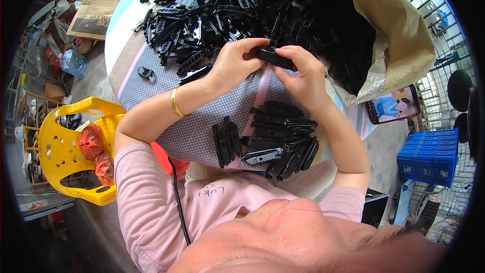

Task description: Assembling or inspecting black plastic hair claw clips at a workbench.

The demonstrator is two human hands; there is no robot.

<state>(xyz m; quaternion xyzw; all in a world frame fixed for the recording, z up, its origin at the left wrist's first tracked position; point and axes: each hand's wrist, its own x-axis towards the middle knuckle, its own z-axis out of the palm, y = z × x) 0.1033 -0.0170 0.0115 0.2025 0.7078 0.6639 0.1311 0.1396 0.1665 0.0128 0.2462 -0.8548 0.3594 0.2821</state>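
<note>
Over the middle of the table, my left hand (236,64) and my right hand (304,75) both grip one long black plastic part (275,58). The fingers and thumb of each hand pinch an end of it. Just beyond them lies a large heap of loose black plastic pieces (222,7), some with ladder-like slots. Nearer to me, several similar long black parts (275,126) lie stacked, with a smaller row of black parts (227,141) to their left. One greyish part (262,156) rests at the front of the stack.
A brown paper sack (399,20) full of black pieces stands open at the back right. A phone (393,105) sits at the table's right edge. Left of the table is a yellow plastic chair (65,172) holding red bags (91,141). A blue crate (428,157) stands at right.
</note>
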